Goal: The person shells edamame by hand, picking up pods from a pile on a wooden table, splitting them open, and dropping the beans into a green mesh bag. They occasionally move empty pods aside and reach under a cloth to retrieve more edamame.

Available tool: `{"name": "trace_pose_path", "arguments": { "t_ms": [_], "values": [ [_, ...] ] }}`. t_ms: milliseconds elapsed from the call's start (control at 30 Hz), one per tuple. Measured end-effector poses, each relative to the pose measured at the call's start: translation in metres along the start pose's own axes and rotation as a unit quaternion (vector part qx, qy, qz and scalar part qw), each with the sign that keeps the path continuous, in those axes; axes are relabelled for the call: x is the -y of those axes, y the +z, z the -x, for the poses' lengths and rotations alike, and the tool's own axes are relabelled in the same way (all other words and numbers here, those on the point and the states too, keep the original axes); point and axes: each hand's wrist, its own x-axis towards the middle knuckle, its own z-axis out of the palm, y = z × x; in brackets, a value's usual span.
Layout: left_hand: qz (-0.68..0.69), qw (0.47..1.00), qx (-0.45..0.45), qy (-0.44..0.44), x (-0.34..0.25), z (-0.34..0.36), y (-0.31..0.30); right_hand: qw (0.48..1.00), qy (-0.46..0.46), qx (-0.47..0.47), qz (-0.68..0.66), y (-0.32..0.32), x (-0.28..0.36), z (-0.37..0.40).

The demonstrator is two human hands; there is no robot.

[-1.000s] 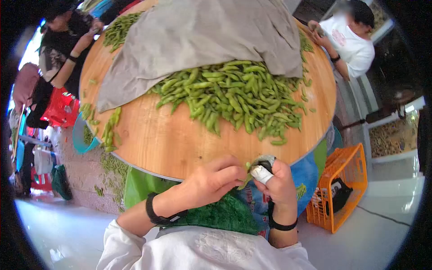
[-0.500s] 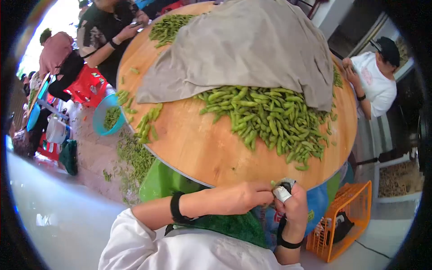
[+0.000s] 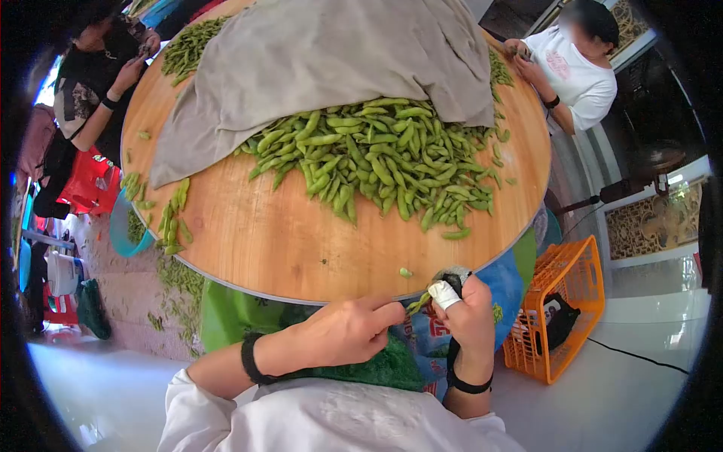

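Note:
My left hand (image 3: 343, 331) is closed, its fingertips pinched at the end of a green edamame pod (image 3: 419, 303). The pod spans the small gap to my right hand (image 3: 473, 313), whose fingers are curled. White tape (image 3: 443, 294) wraps a digit of the right hand, and a dark and silvery piece (image 3: 454, 280) shows at its fingertips; what that is I cannot make out. A small green bean or pod piece (image 3: 405, 273) shows just above the hands, near the table's edge. Farther in, a heap of edamame pods (image 3: 376, 158) spills from under a grey cloth (image 3: 324, 68).
The round wooden table (image 3: 248, 233) fills the middle. A person (image 3: 572, 68) in white handles something at the right; another person (image 3: 94, 83) in dark clothes is at the left. An orange crate (image 3: 553, 309) stands right of my hands. A blue basin (image 3: 128, 222) stands left, above scattered pods.
The view has turned, so the table and heap appear farther left and higher. My hands are slightly farther apart, with the pod now showing between them. A loose green piece has appeared above them.

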Motion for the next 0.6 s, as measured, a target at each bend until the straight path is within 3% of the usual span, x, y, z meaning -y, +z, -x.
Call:
{"name": "trace_pose_path", "arguments": {
  "t_ms": [67, 100, 200, 300, 433, 533, 567, 600],
  "values": [
    [0.044, 0.992, 0.091, -0.072, -0.006, -0.001, -0.008, 1.0, -0.012, -0.003, -0.001, 0.001, 0.003, 0.003],
    [0.046, 0.992, 0.095, -0.072, -0.008, -0.003, -0.011, 1.0, -0.024, -0.002, -0.003, 0.003, 0.003, 0.004],
    [0.112, 0.969, 0.054, -0.213, -0.016, -0.01, -0.016, 0.999, -0.021, -0.005, 0.029, 0.005, 0.001, 0.001],
    [0.167, 0.954, 0.006, -0.248, -0.014, -0.012, -0.007, 0.999, -0.021, 0.008, 0.03, 0.008, 0.004, 0.005],
    [0.198, 0.945, 0.011, -0.26, -0.011, -0.009, -0.009, 0.998, -0.042, 0.034, -0.035, 0.018, 0.003, 0.007],
    [-0.018, 0.982, -0.003, -0.186, -0.027, 0.005, -0.042, 0.996, -0.075, 0.036, 0.024, 0.018, -0.001, -0.003],
    [-0.072, 0.982, -0.016, -0.175, -0.033, 0.015, -0.057, 0.973, -0.151, -0.044, 0.169, 0.018, -0.005, -0.008],
    [-0.132, 0.97, -0.032, -0.201, -0.04, 0.024, -0.074, 0.917, -0.222, -0.125, 0.306, 0.02, -0.007, -0.012]
  ]
}}
